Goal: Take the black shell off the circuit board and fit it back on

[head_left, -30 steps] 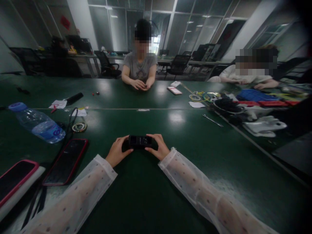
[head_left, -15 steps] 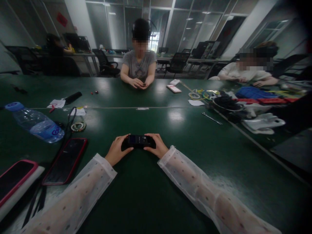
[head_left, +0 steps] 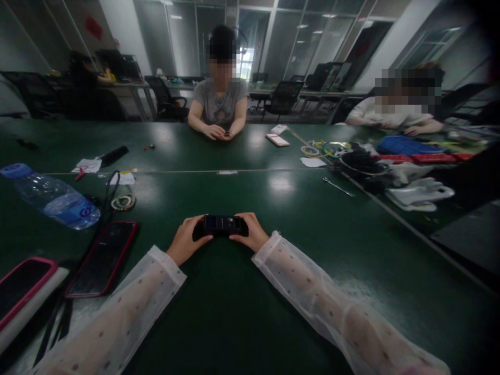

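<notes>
A small black device (head_left: 223,225) with a lit screen lies between my hands, low over the green table (head_left: 219,302). My left hand (head_left: 188,238) grips its left end, thumb at the near edge and fingers behind. Its right end is held the same way by my right hand (head_left: 250,232). To the left of my left hand lies a phone in a red case (head_left: 103,259), its screen dark. The underside of the device is hidden.
At left are a water bottle (head_left: 58,200), a pink-cased phone (head_left: 25,284) and a bracelet (head_left: 123,202). A wrench (head_left: 338,187), white gloves (head_left: 422,194) and cables (head_left: 312,150) lie at right. People sit across the table.
The view has shifted slightly, so the surroundings appear a little further left and up. Both hands keep their hold on the device.
</notes>
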A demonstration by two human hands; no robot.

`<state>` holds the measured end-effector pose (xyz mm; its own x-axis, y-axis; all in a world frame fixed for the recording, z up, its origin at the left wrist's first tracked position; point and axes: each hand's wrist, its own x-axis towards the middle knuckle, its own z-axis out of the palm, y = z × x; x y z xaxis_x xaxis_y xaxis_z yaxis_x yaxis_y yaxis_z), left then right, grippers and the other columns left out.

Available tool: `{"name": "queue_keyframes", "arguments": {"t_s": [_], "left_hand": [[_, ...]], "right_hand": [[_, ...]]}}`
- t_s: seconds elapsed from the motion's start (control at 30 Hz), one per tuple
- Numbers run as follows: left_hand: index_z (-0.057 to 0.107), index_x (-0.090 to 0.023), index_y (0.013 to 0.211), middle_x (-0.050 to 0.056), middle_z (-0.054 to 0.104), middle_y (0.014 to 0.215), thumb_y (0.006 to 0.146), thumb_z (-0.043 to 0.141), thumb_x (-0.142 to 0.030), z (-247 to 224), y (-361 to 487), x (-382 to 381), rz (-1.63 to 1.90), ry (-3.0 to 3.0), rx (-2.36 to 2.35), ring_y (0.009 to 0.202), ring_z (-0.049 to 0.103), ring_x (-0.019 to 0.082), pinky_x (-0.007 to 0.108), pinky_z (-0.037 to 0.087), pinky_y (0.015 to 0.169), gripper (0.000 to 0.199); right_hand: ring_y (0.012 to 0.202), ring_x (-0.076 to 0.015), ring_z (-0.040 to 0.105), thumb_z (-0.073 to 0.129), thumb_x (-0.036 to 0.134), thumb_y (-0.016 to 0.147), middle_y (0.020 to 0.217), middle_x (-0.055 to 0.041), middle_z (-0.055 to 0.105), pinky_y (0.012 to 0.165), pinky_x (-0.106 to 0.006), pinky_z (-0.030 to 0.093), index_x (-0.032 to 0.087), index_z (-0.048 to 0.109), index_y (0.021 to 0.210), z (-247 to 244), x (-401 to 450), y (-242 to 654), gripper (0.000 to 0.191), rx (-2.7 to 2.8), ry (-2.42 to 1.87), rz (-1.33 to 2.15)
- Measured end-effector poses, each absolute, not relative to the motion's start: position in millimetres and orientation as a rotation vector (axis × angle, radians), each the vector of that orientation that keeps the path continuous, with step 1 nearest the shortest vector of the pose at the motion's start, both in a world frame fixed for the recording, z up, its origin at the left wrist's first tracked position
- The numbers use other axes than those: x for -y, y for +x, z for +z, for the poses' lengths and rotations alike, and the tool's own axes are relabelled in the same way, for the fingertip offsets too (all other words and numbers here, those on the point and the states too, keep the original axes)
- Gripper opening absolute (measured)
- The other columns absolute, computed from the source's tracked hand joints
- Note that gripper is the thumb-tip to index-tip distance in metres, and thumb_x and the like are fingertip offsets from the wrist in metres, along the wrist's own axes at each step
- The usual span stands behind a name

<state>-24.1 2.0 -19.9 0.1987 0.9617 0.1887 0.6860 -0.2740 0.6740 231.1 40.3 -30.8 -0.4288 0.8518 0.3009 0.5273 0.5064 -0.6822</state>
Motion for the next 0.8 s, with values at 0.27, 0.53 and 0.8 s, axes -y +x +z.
{"name": "queue_keyframes", "arguments": {"t_s": [0.27, 0.53, 0.8], "left_hand": [[0.048, -0.026, 0.123, 0.009, 0.053, 0.119, 0.075, 0.068, -0.038, -15, -23, -1, 0.813, 2.023, -1.527, 0.112, 0.051, 0.028, 0.051, 0.043, 0.092, 0.053], [0.05, -0.029, 0.123, 0.009, 0.052, 0.12, 0.076, 0.068, -0.036, -15, -24, -1, 0.809, 2.044, -1.51, 0.114, 0.05, 0.028, 0.052, 0.042, 0.094, 0.052], [0.05, -0.029, 0.124, 0.009, 0.052, 0.12, 0.075, 0.069, -0.033, -17, -24, -2, 0.819, 2.057, -1.513, 0.113, 0.051, 0.028, 0.053, 0.044, 0.092, 0.052]], "right_hand": [[0.107, -0.0243, 0.047, 0.075, 0.027, 0.07, 0.111, -0.0042, 0.057, 0.092, -0.045, 0.042, 0.028, 0.049, 0.112, -12, -34, 231, 0.05, 2.135, -1.09, 0.706], [0.105, -0.0225, 0.051, 0.075, 0.025, 0.07, 0.11, -0.0034, 0.057, 0.092, -0.045, 0.042, 0.028, 0.051, 0.111, -5, -32, 230, 0.048, 2.077, -1.097, 0.834], [0.101, -0.0226, 0.055, 0.076, 0.023, 0.067, 0.105, -0.0026, 0.058, 0.091, -0.046, 0.041, 0.027, 0.052, 0.11, -9, -36, 232, 0.05, 2.019, -1.086, 0.949]]}}
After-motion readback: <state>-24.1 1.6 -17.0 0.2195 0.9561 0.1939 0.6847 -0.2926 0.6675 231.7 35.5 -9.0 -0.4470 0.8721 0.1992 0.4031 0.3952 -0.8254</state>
